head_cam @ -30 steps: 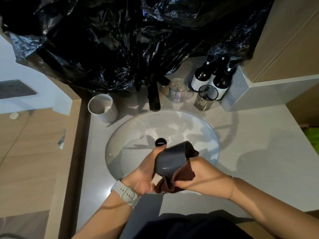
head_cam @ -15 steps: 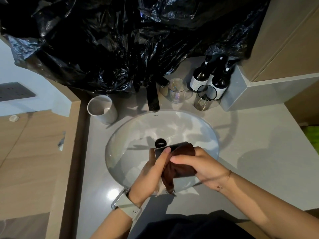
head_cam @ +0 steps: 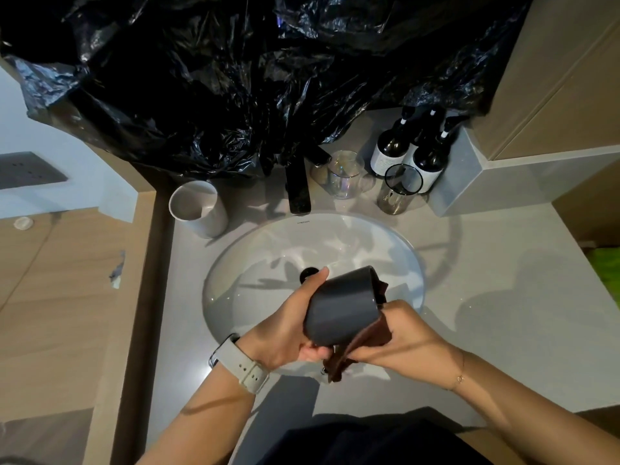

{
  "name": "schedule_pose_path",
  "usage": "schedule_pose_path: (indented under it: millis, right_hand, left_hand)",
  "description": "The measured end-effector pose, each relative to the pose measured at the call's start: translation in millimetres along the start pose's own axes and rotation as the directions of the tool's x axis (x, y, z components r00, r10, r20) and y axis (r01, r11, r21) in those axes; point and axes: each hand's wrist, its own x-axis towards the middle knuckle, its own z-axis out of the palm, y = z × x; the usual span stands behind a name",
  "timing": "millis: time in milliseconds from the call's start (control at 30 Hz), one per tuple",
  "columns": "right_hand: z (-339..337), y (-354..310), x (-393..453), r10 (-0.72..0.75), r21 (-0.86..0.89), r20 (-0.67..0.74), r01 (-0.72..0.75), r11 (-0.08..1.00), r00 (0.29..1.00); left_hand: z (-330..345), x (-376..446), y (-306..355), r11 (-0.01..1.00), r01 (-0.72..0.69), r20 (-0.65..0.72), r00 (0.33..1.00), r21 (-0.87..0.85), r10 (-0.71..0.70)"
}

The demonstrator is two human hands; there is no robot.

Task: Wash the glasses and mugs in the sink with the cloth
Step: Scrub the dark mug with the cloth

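Over the white oval sink (head_cam: pixel 235 263) my left hand (head_cam: pixel 285 327) grips a dark grey mug (head_cam: pixel 342 307), tilted on its side with its mouth to the right. My right hand (head_cam: pixel 402 337) pinches a brown cloth (head_cam: pixel 362 344). One part of the cloth is pushed into the mug's mouth, the rest hangs below its rim. A white mug (head_cam: pixel 198 209) stands on the counter left of the black tap (head_cam: pixel 298 189). Behind the sink on the right stand a clear glass (head_cam: pixel 345 176) and a dark-rimmed glass (head_cam: pixel 399 189).
A crumpled black plastic sheet (head_cam: pixel 251 78) covers the wall above the tap. Three dark pump bottles (head_cam: pixel 416 149) stand at the back right beside a grey ledge (head_cam: pixel 463 176). The grey counter (head_cam: pixel 503 280) spreads right of the sink; wooden panels border it on the left.
Half a second ago my right hand held the cloth over the mug's outside. Now the mug's side is bare, its mouth faces right, and the cloth sits in and below the mouth.
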Motion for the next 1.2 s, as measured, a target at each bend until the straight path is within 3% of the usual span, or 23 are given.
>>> schedule_pose_path:
  millis: [67, 133, 233, 300, 400, 500, 600, 733, 833, 933, 1033, 1100, 1200]
  right_hand:
    - [2, 4, 1, 0.025, 0.246, -0.056, -0.01, 0.969, 0.998]
    - [5, 4, 4, 0.092, 0.495, -0.09, -0.036, 0.868, 0.992]
    - [8, 1, 9, 0.202, 0.704, -0.053, -0.107, 0.702, 0.978]
    - [9, -1, 11, 0.208, 0.708, -0.054, -0.11, 0.698, 0.977]
    - [10, -3, 12, 0.146, 0.583, -0.095, -0.063, 0.81, 0.985]
    - [10, -5, 11, 0.081, 0.485, -0.124, -0.011, 0.874, 0.989]
    - [7, -4, 7, 0.034, 0.496, -0.105, 0.023, 0.868, 0.994]
    - [0, -6, 3, 0.111, 0.57, -0.114, -0.026, 0.821, 0.987]
    - [-5, -14, 7, 0.219, 0.654, -0.049, -0.135, 0.744, 0.974]
    - [-10, -19, 13, 0.332, 0.698, 0.102, -0.305, 0.648, 0.938]
    - [-6, -17, 18, 0.352, 0.735, 0.116, -0.318, 0.599, 0.929]
    - [1, -16, 20, 0.343, 0.766, 0.031, -0.243, 0.595, 0.939]
    - [16, -14, 17, 0.24, 0.622, -0.12, -0.116, 0.775, 0.963]
  left_hand:
    - [0, -2, -1, 0.955, -0.057, -0.043, 0.996, 0.292, 0.072]
    - [4, -3, -5, 0.86, -0.096, -0.134, 0.973, 0.501, 0.186]
    - [9, 0, -15, 0.83, -0.271, -0.258, 0.863, 0.487, 0.433]
    - [8, 6, -17, 0.861, -0.326, -0.285, 0.847, 0.391, 0.45]
    - [8, 7, -10, 0.924, -0.302, -0.199, 0.915, 0.235, 0.35]
    - [11, 3, -3, 0.961, -0.236, -0.124, 0.959, 0.143, 0.254]
    - [17, 5, -4, 0.955, -0.267, -0.137, 0.949, 0.133, 0.284]
    - [28, 7, -14, 0.858, -0.422, -0.299, 0.812, 0.293, 0.502]
    - [30, 4, -25, 0.754, -0.49, -0.33, 0.693, 0.438, 0.641]
    - [21, 4, -34, 0.615, -0.487, -0.278, 0.597, 0.62, 0.753]
    - [12, 3, -40, 0.52, -0.502, -0.204, 0.555, 0.691, 0.807]
    - [7, 2, -38, 0.563, -0.508, -0.219, 0.584, 0.652, 0.781]
    - [1, 6, -27, 0.786, -0.455, -0.238, 0.781, 0.418, 0.578]
